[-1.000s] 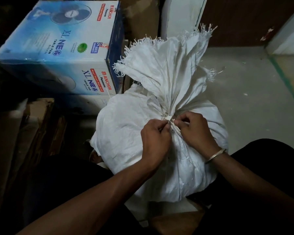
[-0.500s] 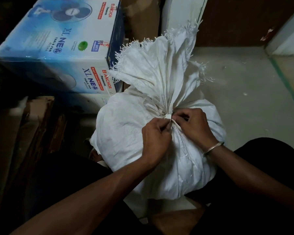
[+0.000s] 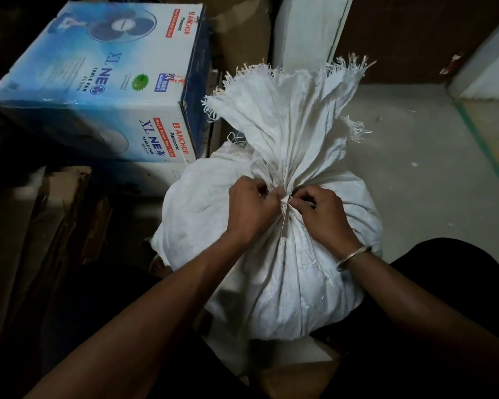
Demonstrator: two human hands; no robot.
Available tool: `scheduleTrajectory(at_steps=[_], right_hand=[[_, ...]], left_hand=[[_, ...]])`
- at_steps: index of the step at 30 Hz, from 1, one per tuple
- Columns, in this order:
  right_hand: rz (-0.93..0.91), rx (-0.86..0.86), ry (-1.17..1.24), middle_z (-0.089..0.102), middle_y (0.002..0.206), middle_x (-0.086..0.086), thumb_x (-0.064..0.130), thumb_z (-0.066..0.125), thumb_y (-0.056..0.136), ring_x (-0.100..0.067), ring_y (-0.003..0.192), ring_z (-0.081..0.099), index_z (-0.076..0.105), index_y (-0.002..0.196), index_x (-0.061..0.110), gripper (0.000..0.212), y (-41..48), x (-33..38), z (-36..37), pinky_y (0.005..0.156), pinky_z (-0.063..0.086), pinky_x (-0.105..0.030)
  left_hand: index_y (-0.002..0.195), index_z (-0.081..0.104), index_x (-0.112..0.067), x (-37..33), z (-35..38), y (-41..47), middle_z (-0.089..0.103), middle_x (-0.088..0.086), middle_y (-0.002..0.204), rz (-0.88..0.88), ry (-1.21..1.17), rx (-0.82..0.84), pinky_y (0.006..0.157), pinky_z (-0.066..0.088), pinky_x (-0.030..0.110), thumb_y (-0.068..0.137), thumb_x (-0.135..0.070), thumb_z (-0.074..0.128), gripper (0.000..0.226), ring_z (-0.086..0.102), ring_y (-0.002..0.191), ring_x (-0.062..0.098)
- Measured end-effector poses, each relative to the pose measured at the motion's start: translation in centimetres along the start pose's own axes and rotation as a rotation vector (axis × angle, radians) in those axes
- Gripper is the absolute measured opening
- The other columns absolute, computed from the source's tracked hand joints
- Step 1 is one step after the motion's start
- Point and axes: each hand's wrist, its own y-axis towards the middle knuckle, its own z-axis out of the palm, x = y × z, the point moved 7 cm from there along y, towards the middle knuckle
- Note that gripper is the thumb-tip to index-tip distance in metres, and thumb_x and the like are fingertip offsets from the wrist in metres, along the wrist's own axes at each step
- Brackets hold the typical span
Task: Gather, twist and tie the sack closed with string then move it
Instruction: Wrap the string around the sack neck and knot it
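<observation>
A full white woven sack stands between my knees, its mouth gathered into a neck with the frayed top fanning upward. A pale string is wound around the neck and a loose end hangs down the front. My left hand pinches the string on the left of the neck. My right hand, with a metal bangle at the wrist, pinches it on the right. Both hands touch the neck, fingertips almost meeting.
A blue and white table fan box sits close behind the sack on the left. Brown cardboard leans at the left. A white post and a dark wall stand behind. Grey concrete floor spreads to the right, with a green line.
The hands stay at the neck working the string. The frayed top of the sack has swung left and back toward the right. The view has shifted slightly.
</observation>
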Motion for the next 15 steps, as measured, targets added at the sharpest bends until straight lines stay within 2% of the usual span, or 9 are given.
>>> scheduleTrajectory(at_steps=[2,5,7,9,12,15], right_hand=[[0.001,-0.002,0.011,0.068,0.079,0.015,0.013,0.075,0.087,-0.010,0.083,0.069,0.072,0.085,0.017,0.005,0.1,-0.1,0.1,0.078,0.052,-0.025],[0.003,-0.008,0.022,0.070,0.081,0.011,0.015,0.075,0.087,-0.008,0.083,0.068,0.073,0.085,0.016,0.004,0.1,-0.2,0.5,0.076,0.050,-0.022],[0.001,-0.014,0.017,0.071,0.083,0.010,0.015,0.075,0.086,-0.006,0.084,0.067,0.074,0.086,0.016,0.002,0.2,-0.2,0.5,0.075,0.047,-0.018],[-0.026,-0.025,-0.012,0.071,0.086,0.007,0.016,0.076,0.085,-0.005,0.085,0.066,0.076,0.088,0.017,0.003,0.2,-0.2,0.2,0.076,0.047,-0.015],[-0.051,-0.003,-0.021,0.073,0.084,0.004,0.014,0.077,0.083,-0.006,0.080,0.068,0.078,0.086,0.016,0.004,0.7,-0.2,-0.6,0.076,0.053,-0.020],[-0.063,0.033,-0.011,0.073,0.084,0.003,0.011,0.078,0.082,-0.004,0.077,0.067,0.078,0.084,0.016,0.005,1.1,0.0,-0.9,0.071,0.049,-0.013]], left_hand=[[0.061,0.060,0.003,0.1,0.1,0.6,0.062,0.016,0.057,0.003,0.037,0.030,0.059,0.046,0.039,0.083,-0.027,0.077,0.040,0.063,0.059,0.028],[0.068,0.063,0.001,0.7,0.5,1.4,0.066,0.013,0.063,-0.035,0.059,0.068,0.062,0.052,0.044,0.082,-0.022,0.070,0.029,0.065,0.066,0.027],[0.070,0.062,-0.004,1.2,1.0,1.8,0.067,0.009,0.068,-0.064,0.084,0.093,0.064,0.053,0.040,0.081,-0.025,0.063,0.024,0.066,0.073,0.029],[0.072,0.063,-0.003,1.6,1.1,2.1,0.068,0.010,0.070,-0.082,0.074,0.106,0.064,0.048,0.037,0.086,-0.020,0.066,0.023,0.066,0.074,0.029],[0.077,0.072,0.000,2.7,1.1,2.7,0.073,0.011,0.069,-0.141,-0.063,0.136,0.064,0.053,0.037,0.088,-0.015,0.075,0.018,0.069,0.067,0.023],[0.078,0.072,0.003,4.0,1.2,3.2,0.066,0.007,0.061,-0.255,-0.227,0.177,0.055,0.051,0.035,0.084,-0.016,0.080,0.021,0.061,0.054,0.018]])
